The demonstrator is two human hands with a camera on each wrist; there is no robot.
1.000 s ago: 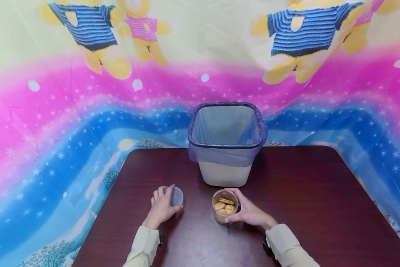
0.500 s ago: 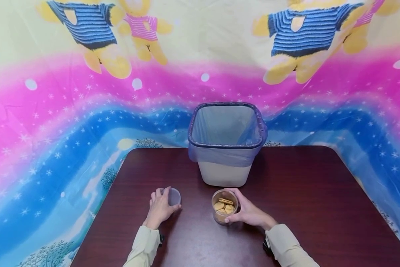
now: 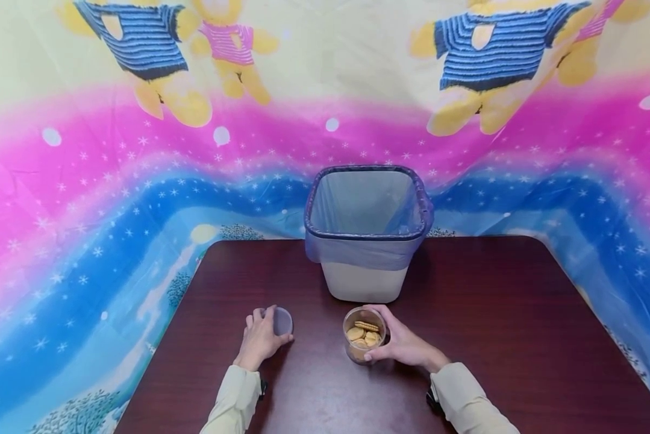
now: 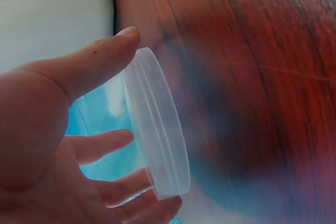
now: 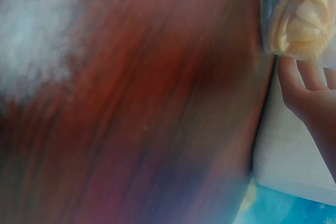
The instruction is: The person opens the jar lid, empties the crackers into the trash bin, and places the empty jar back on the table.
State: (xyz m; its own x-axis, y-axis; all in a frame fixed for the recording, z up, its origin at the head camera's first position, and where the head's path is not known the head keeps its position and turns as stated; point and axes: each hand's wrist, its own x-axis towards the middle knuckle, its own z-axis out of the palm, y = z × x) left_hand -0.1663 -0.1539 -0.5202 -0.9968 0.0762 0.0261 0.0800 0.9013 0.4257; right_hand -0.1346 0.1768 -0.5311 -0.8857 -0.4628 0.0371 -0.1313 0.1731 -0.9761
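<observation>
- Head view: left hand [image 3: 259, 339] grips a translucent lid [image 3: 283, 322]; right hand [image 3: 406, 345] grips an upright clear jar [image 3: 355, 354] containing biscuits [image 3: 365, 333]. Jar is right of lid, in front of lined bin [image 3: 365, 283].
- Left wrist view: thumb and fingers hold lid rim.
- Right wrist view: biscuits visible through jar wall.

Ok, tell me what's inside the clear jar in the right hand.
The clear jar in the right hand holds round, golden biscuits, one seen edge-on. The upper ones cover whatever lies deeper, so the full count can't be told.
</observation>
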